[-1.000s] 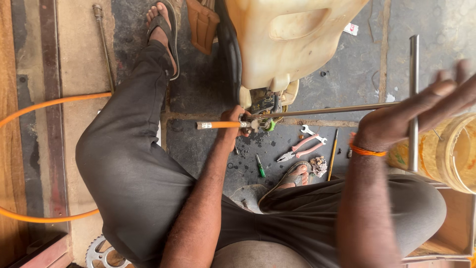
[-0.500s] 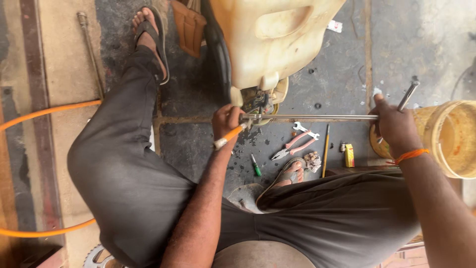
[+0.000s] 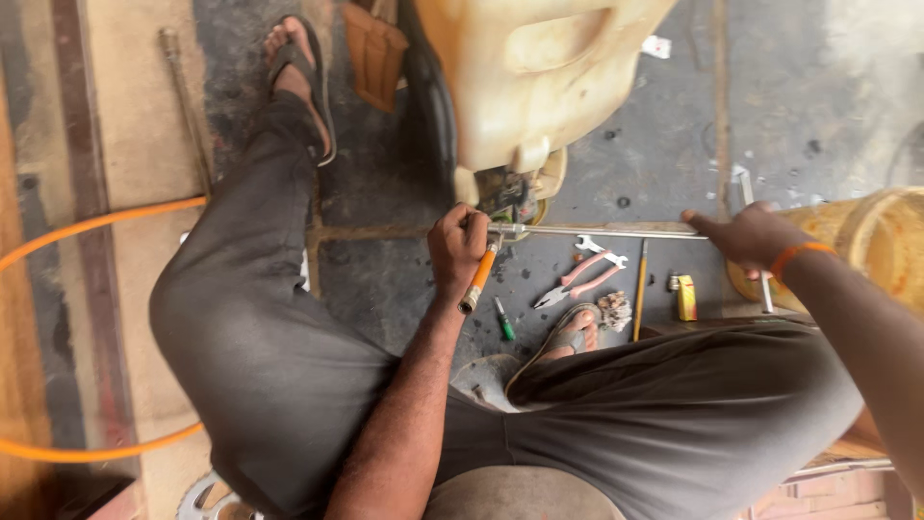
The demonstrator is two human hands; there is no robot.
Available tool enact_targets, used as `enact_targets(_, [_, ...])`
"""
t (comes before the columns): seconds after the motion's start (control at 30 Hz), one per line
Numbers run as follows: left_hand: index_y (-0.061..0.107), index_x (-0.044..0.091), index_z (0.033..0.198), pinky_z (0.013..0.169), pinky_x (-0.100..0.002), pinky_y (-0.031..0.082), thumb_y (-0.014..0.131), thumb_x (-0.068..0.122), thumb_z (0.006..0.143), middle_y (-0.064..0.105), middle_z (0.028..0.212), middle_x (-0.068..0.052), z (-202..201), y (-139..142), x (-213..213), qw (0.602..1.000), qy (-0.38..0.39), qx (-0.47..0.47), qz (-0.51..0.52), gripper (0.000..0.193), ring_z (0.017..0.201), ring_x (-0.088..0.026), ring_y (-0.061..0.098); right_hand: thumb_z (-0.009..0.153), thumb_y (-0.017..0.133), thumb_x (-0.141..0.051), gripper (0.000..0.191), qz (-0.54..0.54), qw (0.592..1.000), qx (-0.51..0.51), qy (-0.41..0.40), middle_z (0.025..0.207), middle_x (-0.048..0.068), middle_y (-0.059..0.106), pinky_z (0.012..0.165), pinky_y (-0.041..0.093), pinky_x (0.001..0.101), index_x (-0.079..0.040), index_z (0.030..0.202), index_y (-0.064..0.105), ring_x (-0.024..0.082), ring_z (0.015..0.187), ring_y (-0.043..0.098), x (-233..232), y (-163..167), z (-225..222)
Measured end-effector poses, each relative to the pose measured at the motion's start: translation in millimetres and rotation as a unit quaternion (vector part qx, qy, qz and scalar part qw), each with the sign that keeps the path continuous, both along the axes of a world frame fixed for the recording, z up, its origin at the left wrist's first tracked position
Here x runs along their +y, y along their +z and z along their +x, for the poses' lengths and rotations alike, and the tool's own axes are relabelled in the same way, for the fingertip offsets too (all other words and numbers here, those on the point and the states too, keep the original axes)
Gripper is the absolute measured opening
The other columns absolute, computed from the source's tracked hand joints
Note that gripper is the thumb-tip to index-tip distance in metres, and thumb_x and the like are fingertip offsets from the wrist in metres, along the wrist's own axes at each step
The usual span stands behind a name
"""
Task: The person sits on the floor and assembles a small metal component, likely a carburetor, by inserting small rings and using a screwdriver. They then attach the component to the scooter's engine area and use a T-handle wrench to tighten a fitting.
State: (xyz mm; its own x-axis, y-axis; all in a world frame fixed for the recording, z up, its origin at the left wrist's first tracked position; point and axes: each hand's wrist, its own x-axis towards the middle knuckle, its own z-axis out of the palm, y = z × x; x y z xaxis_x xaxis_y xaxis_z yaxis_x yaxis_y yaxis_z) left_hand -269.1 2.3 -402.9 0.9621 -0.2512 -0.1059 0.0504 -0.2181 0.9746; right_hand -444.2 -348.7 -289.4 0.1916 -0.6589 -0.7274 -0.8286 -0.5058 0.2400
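My left hand (image 3: 454,252) grips an orange-handled tool (image 3: 478,277) whose tip meets the end of a long metal rod (image 3: 602,230) under a cream plastic tank (image 3: 520,77). The tool's handle points down toward my knee. My right hand (image 3: 746,236), with an orange band on the wrist, holds the far end of the same rod, which lies level across the floor. A small metal fitting (image 3: 510,202) sits beneath the tank where the rod ends.
On the floor lie pink-handled pliers (image 3: 577,282), a spanner (image 3: 599,252), a green screwdriver (image 3: 503,319), a yellow block (image 3: 686,297) and a thin stick (image 3: 639,289). An orange hose (image 3: 87,229) loops at left. A yellow bucket (image 3: 881,241) stands at right. My legs frame the spot.
My right hand came down from a raised open pose and closed on the rod. My left hand shifted the orange-handled tool from level to pointing downward.
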Motion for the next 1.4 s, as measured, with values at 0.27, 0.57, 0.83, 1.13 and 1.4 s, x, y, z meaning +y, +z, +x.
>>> enact_targets(0.27, [0.072,0.004,0.079,0.042,-0.030,0.046,0.056,0.027,0.089,0.065,0.065,-0.006,6.5,1.2,6.9,0.974,-0.023,0.202,-0.102,0.029,0.052,-0.015,0.062,0.106,0.049,-0.019,0.045,0.210,0.854,-0.475,0.009,0.125,0.017,0.069,0.094,0.056,0.0361,-0.005,0.149,0.051,0.029,0.111,0.069,33.5,103.0,-26.8])
enact_targets(0.57, [0.068,0.002,0.082,0.041,-0.027,0.046,0.058,0.032,0.095,0.066,0.066,-0.008,9.1,3.4,10.9,0.934,-0.090,0.311,-0.150,0.034,0.048,-0.014,0.059,0.109,0.054,-0.033,0.037,-0.116,0.716,-0.492,0.482,0.094,0.013,0.065,0.076,0.055,0.0343,-0.006,0.085,0.060,0.025,0.091,0.069,45.4,111.8,-31.4])
enact_targets(0.83, [0.070,0.001,0.077,0.039,-0.029,0.048,0.050,0.026,0.090,0.066,0.071,-0.005,1.8,3.6,5.6,0.992,-0.072,0.085,-0.056,0.034,0.049,-0.013,0.063,0.124,0.047,-0.033,0.062,-0.093,0.745,-0.660,0.021,0.063,0.004,0.046,0.057,0.028,0.0306,-0.001,0.071,0.049,0.011,0.061,0.039,59.8,39.3,-33.7])
enact_targets(1.13, [0.072,0.002,0.079,0.038,-0.029,0.051,0.055,0.028,0.091,0.069,0.072,-0.010,-2.4,-0.6,-3.0,0.982,-0.054,0.183,-0.015,0.033,0.053,-0.016,0.067,0.122,0.053,-0.034,0.064,-0.149,0.764,-0.623,-0.073,0.060,0.002,0.046,0.057,0.028,0.0370,-0.003,0.066,0.048,0.014,0.060,0.037,44.3,14.8,-33.2])
enact_targets(1.4, [0.072,0.005,0.091,0.041,-0.026,0.050,0.044,0.032,0.098,0.070,0.082,-0.009,3.6,2.8,-4.3,0.963,-0.044,0.244,-0.105,0.040,0.056,-0.015,0.066,0.107,0.025,-0.048,0.061,-0.132,0.444,-0.832,-0.307,0.118,0.010,0.063,0.092,0.056,0.0379,-0.009,0.132,0.066,0.018,0.108,0.064,-33.5,-6.9,-59.8])
